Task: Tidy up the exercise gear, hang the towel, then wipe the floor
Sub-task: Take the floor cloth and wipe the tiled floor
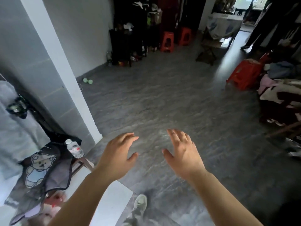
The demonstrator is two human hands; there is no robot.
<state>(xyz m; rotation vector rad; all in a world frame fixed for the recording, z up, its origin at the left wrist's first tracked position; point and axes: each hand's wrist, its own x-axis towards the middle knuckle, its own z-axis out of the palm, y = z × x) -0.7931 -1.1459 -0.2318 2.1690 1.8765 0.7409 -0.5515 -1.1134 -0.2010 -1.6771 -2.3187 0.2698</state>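
- Left hand [118,156] and right hand [182,152] hover low in the frame, fingers spread, holding nothing.
- Green dumbbell [88,81] lies on the floor [162,103] upper left, well apart from both.

I take the pillar [65,70] as my mark. Behind it the dumbbell [88,81] lies on the floor [162,98], at the foot of the wall [84,38]. Left of its base the water bottle [74,148] stands just beside the bag [42,165]. Far behind it I see the shelf [127,43] with two stools [167,41] at the right. Well right of the pillar a single stool [244,74] stands next to the clothes pile [280,88]
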